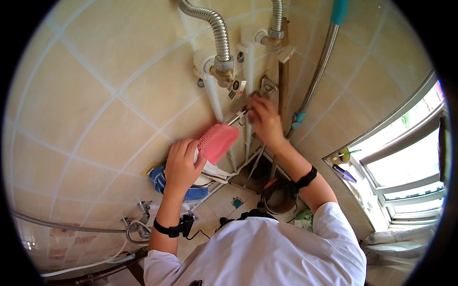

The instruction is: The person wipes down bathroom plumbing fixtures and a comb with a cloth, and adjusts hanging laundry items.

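Note:
My left hand (183, 165) lies on cloths draped over a metal towel rail (234, 118), beside a pink ribbed item (219, 143) that looks like a scrubbing cloth or mitt. Under that hand are a white cloth (213, 169) and a blue cloth (196, 193). Blurred, my right hand (264, 116) is raised near the rail's far end, its fingers at a small dark object (259, 95) that I cannot make out. Whether the fingers grip that object cannot be told.
Above the rail, valves (225, 73) with braided metal hoses (217, 28) stick out from the tiled wall. A teal-and-metal pole (323, 53) leans in the corner. A bucket (280, 202) stands on the floor. At right, a window ledge (361, 200) holds small items.

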A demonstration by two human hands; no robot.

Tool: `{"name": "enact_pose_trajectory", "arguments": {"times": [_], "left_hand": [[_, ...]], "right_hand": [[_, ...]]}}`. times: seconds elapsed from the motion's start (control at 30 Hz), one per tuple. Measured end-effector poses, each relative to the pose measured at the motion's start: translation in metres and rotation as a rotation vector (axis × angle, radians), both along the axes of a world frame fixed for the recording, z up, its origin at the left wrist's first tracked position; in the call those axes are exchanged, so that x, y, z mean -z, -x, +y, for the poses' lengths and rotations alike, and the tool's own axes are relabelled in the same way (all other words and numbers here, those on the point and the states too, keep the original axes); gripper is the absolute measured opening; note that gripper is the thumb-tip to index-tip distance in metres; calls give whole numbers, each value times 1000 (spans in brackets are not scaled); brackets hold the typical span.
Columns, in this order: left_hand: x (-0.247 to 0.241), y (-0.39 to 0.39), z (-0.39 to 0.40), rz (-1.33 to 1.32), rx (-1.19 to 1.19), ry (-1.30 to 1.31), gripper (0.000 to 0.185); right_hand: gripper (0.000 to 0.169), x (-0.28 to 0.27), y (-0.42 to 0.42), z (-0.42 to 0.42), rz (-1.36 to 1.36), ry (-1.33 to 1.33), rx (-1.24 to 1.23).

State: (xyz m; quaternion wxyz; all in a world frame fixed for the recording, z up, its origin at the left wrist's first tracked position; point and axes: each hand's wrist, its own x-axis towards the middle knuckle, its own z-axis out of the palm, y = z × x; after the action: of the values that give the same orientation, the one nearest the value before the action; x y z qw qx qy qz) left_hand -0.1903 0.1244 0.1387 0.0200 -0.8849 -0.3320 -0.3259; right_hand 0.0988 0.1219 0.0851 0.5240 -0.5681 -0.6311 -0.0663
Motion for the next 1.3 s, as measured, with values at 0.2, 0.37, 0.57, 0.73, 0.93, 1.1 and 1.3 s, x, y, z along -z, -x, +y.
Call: {"name": "enact_pose_trajectory", "arguments": {"times": [0.2,0.37,0.57,0.73,0.93,1.1,1.3], "left_hand": [[-1,0,0,0,1,4,28],[0,3,-1,-1,6,5,29],[-1,2,-2,-2,15,-41,27],[1,4,-2,-3,10,-50,27],[1,4,-2,-7,6,-24,29],[1,4,-2,17,0,-39,30],[3,4,-1,19,-1,-34,32]], "right_hand": [[51,2,25,-10,-184,-13,-75],[53,3,17,-5,-148,4,11],[63,17,-19,9,-147,4,187],[69,16,-51,18,-195,116,297],[60,20,-90,20,-164,3,382],[39,10,-96,21,44,-70,320],[31,-35,-79,45,157,-138,357]]}}
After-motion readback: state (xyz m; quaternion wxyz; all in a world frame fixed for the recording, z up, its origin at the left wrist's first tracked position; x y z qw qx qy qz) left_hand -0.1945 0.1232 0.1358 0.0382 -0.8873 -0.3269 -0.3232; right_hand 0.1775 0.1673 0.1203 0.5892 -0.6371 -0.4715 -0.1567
